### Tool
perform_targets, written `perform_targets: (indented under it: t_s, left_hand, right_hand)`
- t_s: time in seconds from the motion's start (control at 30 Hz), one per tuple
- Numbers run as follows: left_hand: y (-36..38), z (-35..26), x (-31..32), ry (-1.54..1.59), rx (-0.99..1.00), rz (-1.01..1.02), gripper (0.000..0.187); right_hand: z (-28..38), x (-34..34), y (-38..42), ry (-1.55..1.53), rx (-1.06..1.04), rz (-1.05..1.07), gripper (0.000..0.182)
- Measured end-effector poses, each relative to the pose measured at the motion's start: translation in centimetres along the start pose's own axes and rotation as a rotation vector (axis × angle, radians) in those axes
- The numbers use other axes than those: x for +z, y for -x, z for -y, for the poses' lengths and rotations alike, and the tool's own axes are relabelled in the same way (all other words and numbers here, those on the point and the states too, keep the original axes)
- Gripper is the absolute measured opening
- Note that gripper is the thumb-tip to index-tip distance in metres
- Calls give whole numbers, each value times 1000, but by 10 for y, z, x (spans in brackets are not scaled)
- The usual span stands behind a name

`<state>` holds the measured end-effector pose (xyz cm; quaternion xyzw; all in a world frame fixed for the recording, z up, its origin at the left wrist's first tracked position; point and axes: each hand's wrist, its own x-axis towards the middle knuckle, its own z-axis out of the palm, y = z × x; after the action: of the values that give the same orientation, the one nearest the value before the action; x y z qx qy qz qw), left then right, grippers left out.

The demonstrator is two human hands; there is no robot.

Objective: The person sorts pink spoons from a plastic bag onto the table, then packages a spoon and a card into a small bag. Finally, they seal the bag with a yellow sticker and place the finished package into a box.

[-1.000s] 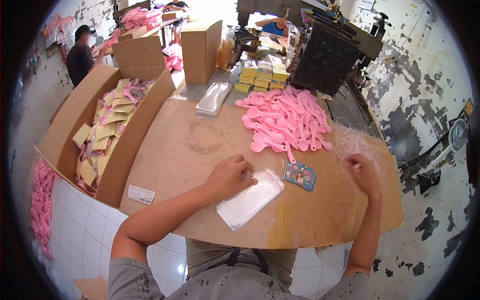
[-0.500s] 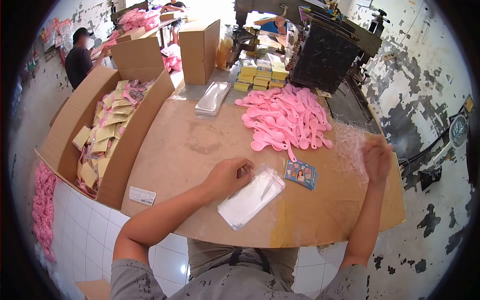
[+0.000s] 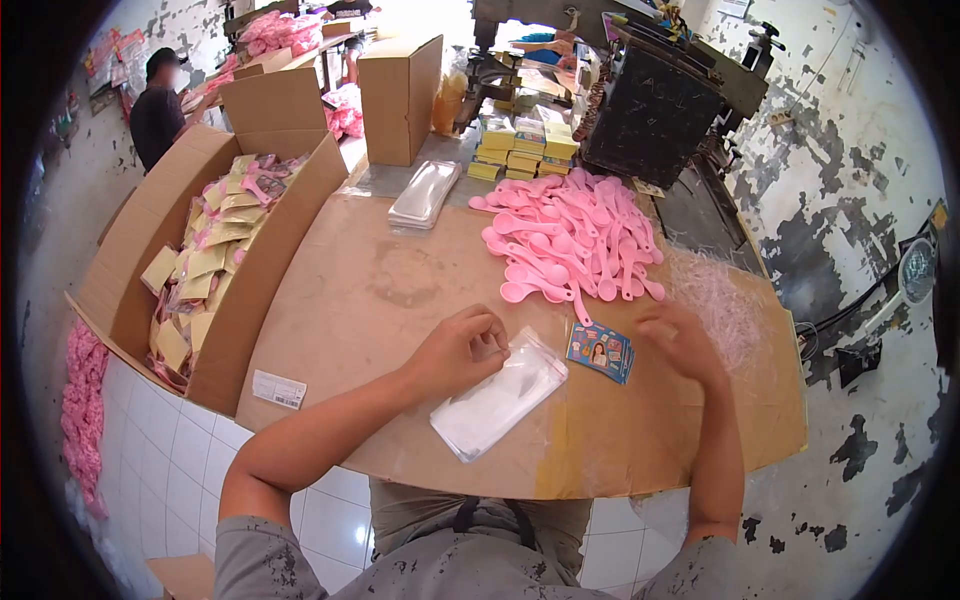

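My left hand (image 3: 462, 352) is over the upper left edge of a stack of clear plastic bags (image 3: 500, 395), thumb and fingers pinched together; what is between the fingertips, if anything, is too small to make out. Right of the bags lies a small stack of blue printed cards (image 3: 600, 352), spread slightly. Just beyond the cards' right edge hovers my right hand (image 3: 685, 342), fingers loosely bent and apart, with nothing visible in it. A heap of pink plastic spoons (image 3: 575, 235) lies behind the cards.
Clear plastic strips (image 3: 715, 305) lie at the right. A cardboard box (image 3: 285, 270) of packed pouches stands left. Further back are more clear bags (image 3: 425, 195), yellow-edged card stacks (image 3: 520, 150), an upright carton (image 3: 398, 105) and a black machine (image 3: 650, 100). Another person (image 3: 157, 115) works far left.
My right hand has come left and down from above the plastic strips to beside the cards. My left hand stays by the bags, nearly still.
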<state>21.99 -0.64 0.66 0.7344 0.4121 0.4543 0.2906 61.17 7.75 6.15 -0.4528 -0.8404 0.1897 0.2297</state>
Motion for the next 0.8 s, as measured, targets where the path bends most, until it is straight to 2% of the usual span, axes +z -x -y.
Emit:
perform_targets:
  t_s: [0.1,0.2,0.3,0.4,0.5,0.6,0.7,0.8]
  left_hand:
    - [1,-2,-2,94,-98,37,15]
    - [1,-6,-4,118,-123,72,17]
    - [1,-12,-3,297,-250,114,17]
    - [2,-6,3,444,-273,86,19]
    - [1,-4,3,454,-349,95,18]
    - [2,-10,1,425,-366,102,18]
    - [2,-6,2,410,-320,107,20]
    - [2,0,7,598,-290,86,23]
  right_hand:
    - [37,32,-2,183,-144,5,31]
    - [37,34,-7,138,-46,62,33]
    - [41,32,-10,-45,114,63,29]
    - [29,30,-12,-46,154,52,22]
    - [26,23,-13,-6,52,-56,22]
    - [49,-5,-11,74,-1,13,17]
    - [55,-24,-8,-375,98,40,19]
    - [70,-6,-10,-492,-2,-70,23]
